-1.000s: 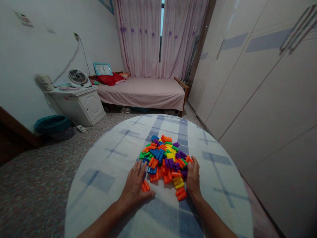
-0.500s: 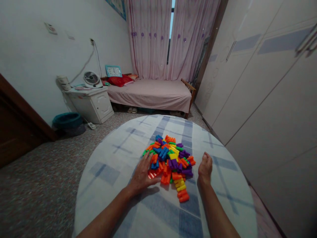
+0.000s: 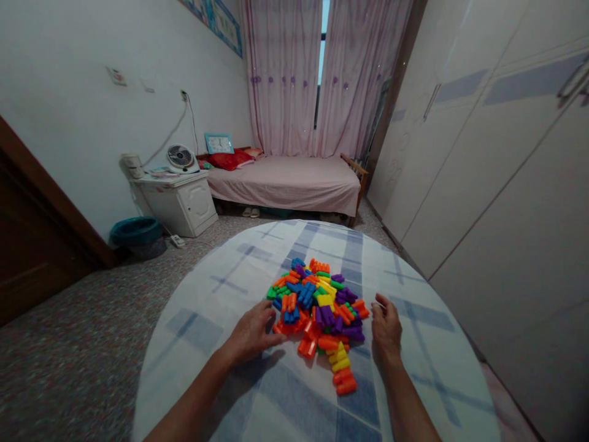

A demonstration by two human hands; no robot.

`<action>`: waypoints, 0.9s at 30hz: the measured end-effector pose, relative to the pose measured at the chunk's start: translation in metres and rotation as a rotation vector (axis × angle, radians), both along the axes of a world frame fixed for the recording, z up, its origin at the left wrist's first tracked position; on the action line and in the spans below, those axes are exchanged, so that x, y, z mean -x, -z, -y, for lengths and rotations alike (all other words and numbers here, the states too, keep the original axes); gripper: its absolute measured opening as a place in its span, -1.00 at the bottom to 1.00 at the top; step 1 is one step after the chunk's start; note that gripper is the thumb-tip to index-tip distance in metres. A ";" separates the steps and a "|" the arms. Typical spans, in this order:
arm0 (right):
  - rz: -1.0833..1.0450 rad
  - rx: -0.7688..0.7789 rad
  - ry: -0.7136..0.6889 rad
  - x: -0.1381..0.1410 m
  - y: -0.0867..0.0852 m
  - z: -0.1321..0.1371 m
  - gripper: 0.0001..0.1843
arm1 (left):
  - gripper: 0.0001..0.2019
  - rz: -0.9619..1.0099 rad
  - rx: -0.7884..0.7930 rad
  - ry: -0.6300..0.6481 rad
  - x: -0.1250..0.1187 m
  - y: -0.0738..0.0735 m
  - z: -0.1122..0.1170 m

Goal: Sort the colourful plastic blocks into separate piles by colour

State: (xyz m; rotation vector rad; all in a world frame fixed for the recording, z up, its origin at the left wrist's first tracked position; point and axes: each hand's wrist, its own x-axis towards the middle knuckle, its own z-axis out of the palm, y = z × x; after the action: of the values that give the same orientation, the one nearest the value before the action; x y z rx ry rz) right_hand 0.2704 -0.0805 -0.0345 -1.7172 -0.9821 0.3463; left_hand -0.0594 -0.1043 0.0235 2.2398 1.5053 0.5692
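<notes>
Left grip (image 3: 252, 333): released, fingers loosely bent and thumb spread from them, at the near left edge of the pile; whether it touches a block I cannot tell.
Right grip (image 3: 387, 326): released too, fingers curved, just right of the pile with a narrow strip of cloth between.
Blocks (image 3: 306, 296): a loose pile of orange, blue, green, yellow and purple, on the bench between the two grips.
Near tail of the pile: a yellow block (image 3: 340, 357), then an orange block (image 3: 345, 382) just nearer, jutting toward the near right.
Bench (image 3: 197, 362): rounded, under a pale cloth with blue stripes and squares.
Far side: a bed (image 3: 285, 178) with a red pillow (image 3: 230, 160), in front of pink curtains (image 3: 283, 116).
Far left: a white cabinet (image 3: 177, 202) carrying a fan (image 3: 180, 157).
Right side: a tall pale wardrobe (image 3: 497, 196).
</notes>
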 end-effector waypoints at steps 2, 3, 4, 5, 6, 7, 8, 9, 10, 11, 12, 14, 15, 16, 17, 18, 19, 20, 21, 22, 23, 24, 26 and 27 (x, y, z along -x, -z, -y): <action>-0.004 0.006 -0.013 0.001 0.000 -0.001 -0.50 | -0.66 0.053 0.023 -0.075 -0.001 -0.015 -0.008; -0.009 0.005 -0.018 0.001 0.000 -0.001 -0.50 | -0.66 0.091 0.014 -0.110 -0.003 -0.020 -0.012; -0.014 0.001 -0.022 0.002 0.000 -0.001 -0.49 | -0.66 0.133 -0.004 -0.131 -0.006 -0.023 -0.017; -0.018 -0.004 -0.023 0.002 0.000 -0.001 -0.48 | -0.66 0.176 -0.022 -0.134 -0.010 -0.023 -0.022; -0.022 -0.006 -0.023 0.003 -0.001 -0.001 -0.48 | -0.66 0.221 -0.038 -0.121 -0.014 -0.021 -0.026; -0.024 -0.003 -0.024 0.003 -0.001 -0.001 -0.47 | -0.67 0.269 -0.054 -0.101 -0.019 -0.016 -0.030; -0.023 0.002 -0.024 0.003 -0.002 -0.001 -0.47 | -0.68 0.320 -0.078 -0.092 -0.024 -0.010 -0.033; -0.020 0.006 -0.024 0.003 -0.002 0.000 -0.47 | -0.69 0.368 -0.116 -0.098 -0.028 -0.003 -0.035; -0.014 0.007 -0.025 0.003 -0.003 0.000 -0.47 | -0.70 0.404 -0.168 -0.109 -0.031 0.004 -0.036; -0.006 0.004 -0.026 0.002 -0.003 0.001 -0.47 | -0.70 0.414 -0.224 -0.101 -0.033 0.011 -0.036; 0.002 -0.001 -0.026 0.002 -0.004 0.001 -0.47 | -0.70 0.403 -0.276 -0.078 -0.035 0.017 -0.035; 0.019 -0.001 -0.032 0.002 -0.006 0.001 -0.48 | -0.66 0.352 -0.348 -0.013 -0.035 0.025 -0.032; 0.026 0.006 -0.037 0.002 -0.006 0.002 -0.48 | -0.65 0.337 -0.364 0.000 -0.035 0.027 -0.030; 0.030 0.018 -0.042 0.003 -0.007 0.002 -0.48 | -0.66 0.338 -0.368 -0.008 -0.035 0.027 -0.028; 0.032 0.030 -0.047 0.004 -0.008 0.003 -0.48 | -0.68 0.351 -0.365 -0.033 -0.035 0.027 -0.027; 0.032 0.041 -0.053 0.005 -0.009 0.003 -0.48 | -0.70 0.369 -0.357 -0.060 -0.035 0.026 -0.026; 0.030 0.049 -0.058 0.005 -0.010 0.003 -0.48 | -0.72 0.388 -0.346 -0.080 -0.036 0.025 -0.025; 0.026 0.052 -0.062 0.006 -0.010 0.004 -0.48 | -0.73 0.405 -0.336 -0.091 -0.037 0.025 -0.025; 0.022 0.054 -0.066 0.006 -0.010 0.004 -0.47 | -0.74 0.422 -0.332 -0.099 -0.038 0.025 -0.025; 0.019 0.057 -0.071 0.006 -0.010 0.005 -0.47 | -0.74 0.440 -0.337 -0.112 -0.039 0.025 -0.025; 0.019 0.064 -0.076 0.006 -0.010 0.005 -0.47 | -0.73 0.457 -0.351 -0.133 -0.039 0.025 -0.026; 0.022 0.073 -0.079 0.006 -0.009 0.005 -0.47 | -0.72 0.471 -0.377 -0.164 -0.038 0.026 -0.027; 0.037 0.102 -0.089 0.005 -0.008 0.005 -0.47 | -0.71 0.483 -0.455 -0.254 -0.032 0.026 -0.030; 0.045 0.115 -0.092 0.004 -0.007 0.005 -0.48 | -0.71 0.473 -0.502 -0.310 -0.027 0.026 -0.033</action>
State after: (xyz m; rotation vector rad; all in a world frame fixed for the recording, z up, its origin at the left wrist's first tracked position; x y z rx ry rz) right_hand 0.2664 -0.0854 -0.0272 -1.7933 -1.0947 0.4320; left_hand -0.0321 -0.0717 -0.0022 1.9792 1.5748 1.5977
